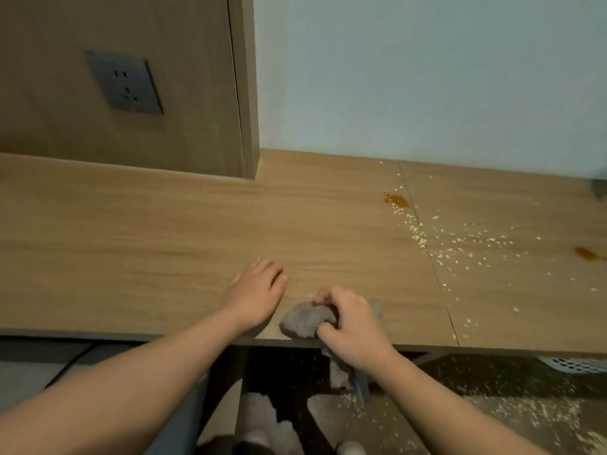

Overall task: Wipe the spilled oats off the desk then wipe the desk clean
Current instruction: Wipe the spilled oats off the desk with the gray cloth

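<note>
Right hand (353,326) bunched around a grey rag (303,320) at the surface's (164,224) front edge, left hand (256,290) flat and spread, oats (460,247) still scattered well off to the right, so probably gonna just smear those orange blobs (396,200) around.

Left hand (258,292) lies flat, palm down, fingers together; right hand (349,320) is curled into a tight grip, both forearms stretched forward.
</note>
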A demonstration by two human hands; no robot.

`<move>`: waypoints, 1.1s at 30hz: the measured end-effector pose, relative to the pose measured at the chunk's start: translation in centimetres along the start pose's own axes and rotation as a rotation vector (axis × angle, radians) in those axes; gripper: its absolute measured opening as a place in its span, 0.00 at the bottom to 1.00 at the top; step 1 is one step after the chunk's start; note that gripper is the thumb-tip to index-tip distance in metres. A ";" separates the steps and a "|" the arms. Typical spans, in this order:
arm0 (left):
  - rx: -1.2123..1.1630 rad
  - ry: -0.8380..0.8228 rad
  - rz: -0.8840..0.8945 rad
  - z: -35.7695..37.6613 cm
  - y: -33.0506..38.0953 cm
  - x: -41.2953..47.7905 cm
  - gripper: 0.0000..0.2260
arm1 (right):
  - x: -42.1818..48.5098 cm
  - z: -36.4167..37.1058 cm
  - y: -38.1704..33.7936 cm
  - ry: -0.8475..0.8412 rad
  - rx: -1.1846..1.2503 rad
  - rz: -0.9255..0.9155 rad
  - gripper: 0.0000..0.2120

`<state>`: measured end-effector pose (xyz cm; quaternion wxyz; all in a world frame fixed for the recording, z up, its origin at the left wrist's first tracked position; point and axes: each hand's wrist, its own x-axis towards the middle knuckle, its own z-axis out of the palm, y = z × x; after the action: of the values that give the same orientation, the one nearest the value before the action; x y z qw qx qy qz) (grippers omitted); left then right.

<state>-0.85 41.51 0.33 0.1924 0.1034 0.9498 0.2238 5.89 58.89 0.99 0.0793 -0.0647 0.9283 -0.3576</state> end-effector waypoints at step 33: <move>0.221 0.072 -0.214 8.0 15.6 0.9 0.31 | -6.2 -15.6 17.9 0.097 -0.615 0.304 0.22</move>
<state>3.37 58.53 0.65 0.1684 0.0142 0.9806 0.0998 7.78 83.33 1.01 0.0641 0.0706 0.9943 -0.0477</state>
